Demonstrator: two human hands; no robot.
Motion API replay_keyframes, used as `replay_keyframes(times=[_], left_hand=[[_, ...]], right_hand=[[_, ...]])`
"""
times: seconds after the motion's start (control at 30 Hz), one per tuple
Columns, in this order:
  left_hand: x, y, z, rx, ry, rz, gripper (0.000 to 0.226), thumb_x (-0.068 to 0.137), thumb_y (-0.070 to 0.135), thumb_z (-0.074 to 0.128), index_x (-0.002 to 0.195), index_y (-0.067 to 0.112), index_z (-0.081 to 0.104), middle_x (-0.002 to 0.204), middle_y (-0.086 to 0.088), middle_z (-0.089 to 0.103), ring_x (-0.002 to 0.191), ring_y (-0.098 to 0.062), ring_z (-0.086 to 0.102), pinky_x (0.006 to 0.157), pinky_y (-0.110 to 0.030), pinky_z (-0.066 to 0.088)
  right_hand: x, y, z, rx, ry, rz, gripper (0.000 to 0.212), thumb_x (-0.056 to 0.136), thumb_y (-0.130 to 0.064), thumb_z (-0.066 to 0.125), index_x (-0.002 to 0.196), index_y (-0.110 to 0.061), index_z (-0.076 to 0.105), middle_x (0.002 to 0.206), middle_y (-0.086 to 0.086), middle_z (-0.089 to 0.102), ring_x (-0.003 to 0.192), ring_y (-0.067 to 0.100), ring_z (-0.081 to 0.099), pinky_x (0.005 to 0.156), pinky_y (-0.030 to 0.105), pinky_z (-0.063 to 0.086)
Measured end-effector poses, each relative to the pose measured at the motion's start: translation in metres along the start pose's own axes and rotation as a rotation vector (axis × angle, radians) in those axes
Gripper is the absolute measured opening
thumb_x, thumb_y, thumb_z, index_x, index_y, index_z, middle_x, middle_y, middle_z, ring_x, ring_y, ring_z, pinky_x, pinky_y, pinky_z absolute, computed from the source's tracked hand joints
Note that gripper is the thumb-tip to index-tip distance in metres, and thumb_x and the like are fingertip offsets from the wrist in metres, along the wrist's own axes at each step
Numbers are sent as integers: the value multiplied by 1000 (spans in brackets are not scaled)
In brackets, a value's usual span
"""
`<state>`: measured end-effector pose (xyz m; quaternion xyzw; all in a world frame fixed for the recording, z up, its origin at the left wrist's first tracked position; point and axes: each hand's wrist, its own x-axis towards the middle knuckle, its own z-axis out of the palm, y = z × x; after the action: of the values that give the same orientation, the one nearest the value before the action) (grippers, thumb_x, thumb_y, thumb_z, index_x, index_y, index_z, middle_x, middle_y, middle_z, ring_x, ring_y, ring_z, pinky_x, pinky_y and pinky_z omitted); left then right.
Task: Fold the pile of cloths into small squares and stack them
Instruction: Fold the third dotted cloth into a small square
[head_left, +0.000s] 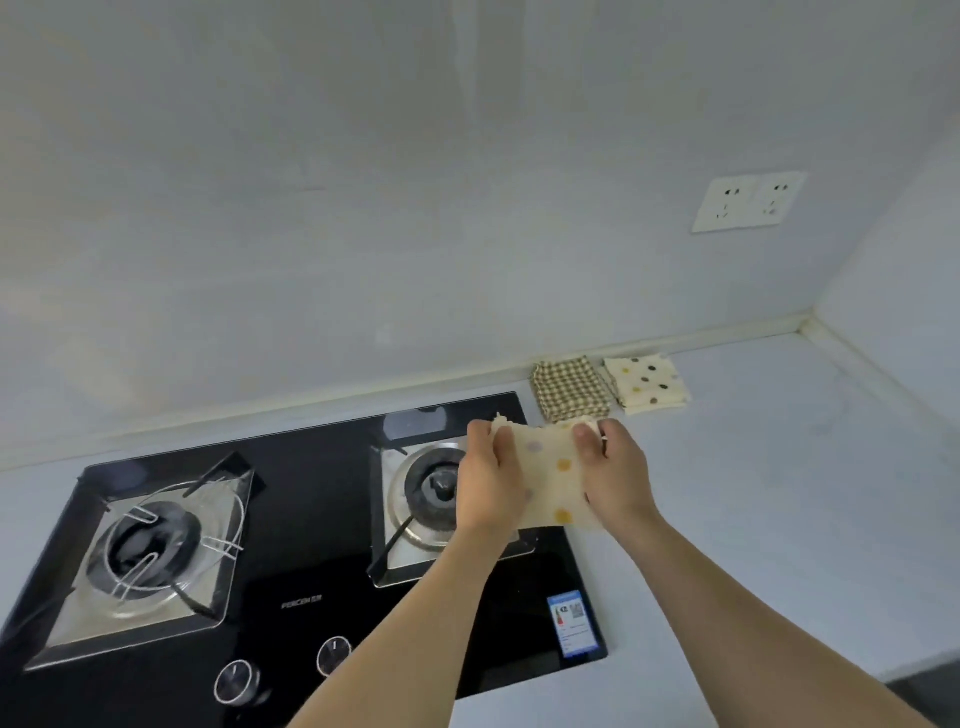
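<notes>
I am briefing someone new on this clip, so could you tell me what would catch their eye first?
Both hands, the left hand and right hand, hold up a cream dotted cloth at centre, above the right edge of the black gas hob. Behind, by the wall, a folded checked cloth and a folded dotted cloth lie side by side on the counter.

Head camera looks down at the countertop.

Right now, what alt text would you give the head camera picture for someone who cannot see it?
Two bare hands, left hand and right hand, hold up a dotted cloth by its top corners above a black gas hob. Behind, a checked cloth and a second dotted cloth lie folded by the wall.
</notes>
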<state>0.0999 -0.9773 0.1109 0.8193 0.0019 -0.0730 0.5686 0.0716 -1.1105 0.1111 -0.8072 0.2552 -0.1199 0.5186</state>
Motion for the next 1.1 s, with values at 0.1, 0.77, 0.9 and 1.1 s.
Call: replay_keyframes(times=[0.1, 0.77, 0.9, 1.1], left_hand=[[11, 3, 30, -46, -87, -69, 17, 101, 29, 39, 93, 15, 47, 78, -6, 60, 70, -21, 57, 64, -45, 54], [237, 40, 264, 173, -124, -182, 17, 96, 29, 43, 108, 17, 49, 87, -6, 65, 77, -29, 65, 75, -46, 59], [229, 23, 270, 343, -89, -199, 26, 95, 24, 38, 109, 12, 56, 96, -3, 67, 84, -24, 65, 72, -34, 54], [156, 12, 247, 405, -33, -62, 16, 97, 23, 39, 99, 19, 54, 88, -2, 62, 74, -24, 57, 61, -35, 45]], right_hand=[[26, 23, -33, -70, -27, 57, 26, 99, -36, 45, 81, -17, 50, 77, 1, 57, 70, 18, 55, 55, 27, 38], [311, 120, -136, 223, -228, 430, 62, 99, -22, 45, 152, -20, 14, 138, -2, 39, 114, 20, 47, 93, 34, 34], [310, 147, -138, -24, -56, 361, 66, 96, -27, 45, 152, -14, 13, 158, 5, 16, 139, 29, 29, 109, 44, 32], [232, 148, -123, -250, -57, 37, 48, 92, -14, 51, 138, -6, 41, 140, 12, 44, 130, 30, 42, 108, 41, 37]])
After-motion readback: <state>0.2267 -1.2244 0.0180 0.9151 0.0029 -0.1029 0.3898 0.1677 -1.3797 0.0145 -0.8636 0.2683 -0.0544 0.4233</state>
